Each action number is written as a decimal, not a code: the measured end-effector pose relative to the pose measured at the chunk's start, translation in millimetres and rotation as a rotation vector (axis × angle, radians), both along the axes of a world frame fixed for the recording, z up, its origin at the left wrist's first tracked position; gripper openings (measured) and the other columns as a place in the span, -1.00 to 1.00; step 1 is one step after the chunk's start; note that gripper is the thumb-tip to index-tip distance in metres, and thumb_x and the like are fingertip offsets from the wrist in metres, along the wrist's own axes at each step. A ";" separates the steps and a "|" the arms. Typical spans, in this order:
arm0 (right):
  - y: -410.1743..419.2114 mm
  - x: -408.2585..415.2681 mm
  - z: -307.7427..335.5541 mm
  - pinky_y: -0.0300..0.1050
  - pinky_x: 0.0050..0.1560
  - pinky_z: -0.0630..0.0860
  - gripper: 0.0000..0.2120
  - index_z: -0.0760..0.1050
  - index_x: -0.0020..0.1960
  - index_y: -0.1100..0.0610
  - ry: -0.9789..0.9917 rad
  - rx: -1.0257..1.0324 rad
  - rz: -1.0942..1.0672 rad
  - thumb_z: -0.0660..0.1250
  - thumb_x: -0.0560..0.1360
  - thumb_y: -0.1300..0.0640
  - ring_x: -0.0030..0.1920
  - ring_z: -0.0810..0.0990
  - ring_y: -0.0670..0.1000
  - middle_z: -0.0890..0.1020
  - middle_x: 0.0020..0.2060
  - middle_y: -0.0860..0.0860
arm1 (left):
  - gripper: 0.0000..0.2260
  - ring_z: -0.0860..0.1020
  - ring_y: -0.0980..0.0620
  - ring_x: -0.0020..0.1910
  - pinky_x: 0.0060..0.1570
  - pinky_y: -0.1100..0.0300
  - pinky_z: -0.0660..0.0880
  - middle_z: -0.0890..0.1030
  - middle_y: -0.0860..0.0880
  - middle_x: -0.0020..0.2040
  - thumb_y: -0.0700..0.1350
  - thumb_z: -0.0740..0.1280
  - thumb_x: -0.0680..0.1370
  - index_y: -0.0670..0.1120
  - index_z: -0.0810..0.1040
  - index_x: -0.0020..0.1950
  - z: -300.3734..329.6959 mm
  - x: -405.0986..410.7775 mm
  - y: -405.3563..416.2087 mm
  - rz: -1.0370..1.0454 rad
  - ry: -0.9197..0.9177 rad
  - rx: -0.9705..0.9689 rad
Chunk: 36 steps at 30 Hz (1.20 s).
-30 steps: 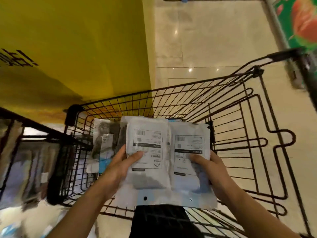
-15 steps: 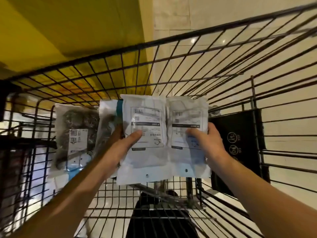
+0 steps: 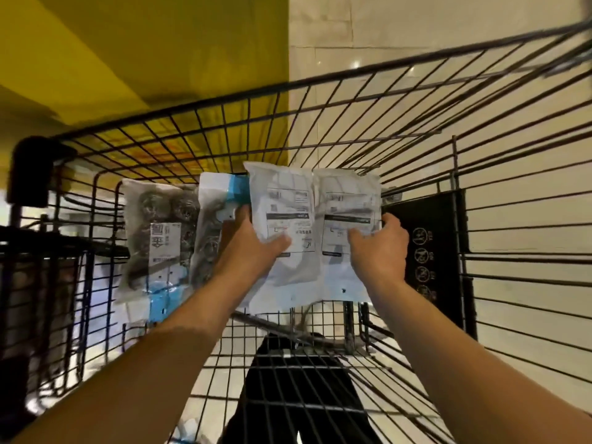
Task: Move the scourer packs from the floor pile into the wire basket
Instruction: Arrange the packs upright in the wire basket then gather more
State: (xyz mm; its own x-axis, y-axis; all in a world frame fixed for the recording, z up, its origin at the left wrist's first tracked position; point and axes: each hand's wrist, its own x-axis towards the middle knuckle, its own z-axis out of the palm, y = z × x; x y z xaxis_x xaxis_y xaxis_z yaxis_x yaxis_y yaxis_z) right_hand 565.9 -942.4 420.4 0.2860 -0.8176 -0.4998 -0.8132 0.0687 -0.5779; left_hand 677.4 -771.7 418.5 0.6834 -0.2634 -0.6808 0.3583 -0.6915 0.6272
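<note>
Change: both packs (image 3: 315,232) had travelled deeper into the basket (image 3: 320,123), nearer its far wall.
Grip: left hand (image 3: 253,251) and right hand (image 3: 379,251) stayed clamped on them.
Meaning: release probably next.

Ahead of me a yellow wall (image 3: 144,52) fills the upper left, its lower part in shadow. Beside it runs a pale tiled floor (image 3: 400,33), glossy, with small bright ceiling-light reflections (image 3: 356,63) on the tiles. A black wire rack (image 3: 38,267) stands at my left edge.
</note>
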 end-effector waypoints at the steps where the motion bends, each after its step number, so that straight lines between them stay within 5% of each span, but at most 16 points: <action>1: 2.9 -5.4 15.9 -0.04 0.04 0.64 -0.72 0.51 0.24 -0.07 0.002 0.042 0.035 0.46 0.57 0.06 0.14 0.62 0.02 0.58 0.18 -0.03 | -0.34 0.62 0.02 0.12 -0.09 0.21 0.61 0.63 0.04 0.27 -0.13 0.56 0.52 0.06 0.30 0.52 8.6 -0.7 6.1 0.021 0.053 -0.049; 3: 12.1 -17.4 52.6 -0.10 0.03 0.54 -0.71 0.53 0.34 -0.03 -0.012 0.201 0.120 0.39 0.63 0.02 0.13 0.61 -0.02 0.60 0.17 -0.07 | -0.27 0.58 -0.01 0.22 -0.06 0.25 0.62 0.55 0.00 0.36 -0.20 0.55 0.52 -0.02 0.26 0.59 34.9 -3.7 27.7 0.048 0.143 -0.111; 6: 36.0 -36.8 131.2 -0.07 -0.04 0.57 -0.86 0.62 0.20 0.05 -0.068 0.506 0.119 0.37 0.66 0.11 0.03 0.73 0.05 0.73 0.10 0.07 | -0.33 0.59 -0.04 0.26 0.31 -0.02 0.55 0.57 0.00 0.32 0.04 0.60 0.44 0.03 0.44 0.50 93.0 -21.8 74.3 0.027 0.226 -0.057; 9: 62.4 -61.4 200.4 0.04 0.02 0.59 -0.83 0.64 0.20 0.16 -0.156 0.796 0.064 0.32 0.68 0.14 -0.06 0.74 0.12 0.76 0.01 0.13 | -0.59 0.66 -0.10 0.22 0.16 0.05 0.61 0.66 -0.08 0.28 -0.03 0.48 0.59 -0.01 0.54 0.42 151.2 -43.9 123.1 -0.018 0.362 -0.131; 18: 90.3 -122.7 265.9 -0.11 -0.11 0.61 -0.89 0.70 0.00 0.08 -0.072 0.472 0.510 0.42 0.63 0.08 -0.23 0.68 -0.05 0.75 -0.15 0.03 | -0.89 0.71 0.03 0.04 -0.04 0.11 0.54 0.77 0.08 0.00 -0.05 0.42 0.63 0.09 0.65 0.14 224.9 -135.5 227.1 0.192 0.148 -0.084; 27: 85.7 -178.0 260.6 0.07 -0.01 0.63 -0.87 0.70 0.03 0.12 -0.020 0.471 0.700 0.39 0.65 0.10 -0.05 0.72 0.17 0.76 -0.07 0.12 | -0.85 0.69 0.04 -0.06 -0.03 0.11 0.52 0.76 0.00 -0.02 -0.18 0.32 0.67 0.04 0.64 0.12 239.2 -286.8 257.1 0.528 0.025 -0.049; 36: 118.6 -215.1 249.5 0.00 -0.13 0.55 -0.92 0.68 0.03 0.22 0.172 0.457 1.110 0.40 0.64 0.24 -0.19 0.69 0.14 0.74 -0.12 0.17 | -0.84 0.58 -0.01 -0.18 -0.24 0.17 0.38 0.69 -0.01 -0.15 -0.14 0.39 0.49 -0.08 0.62 0.06 239.5 -472.3 270.6 1.091 0.063 -0.099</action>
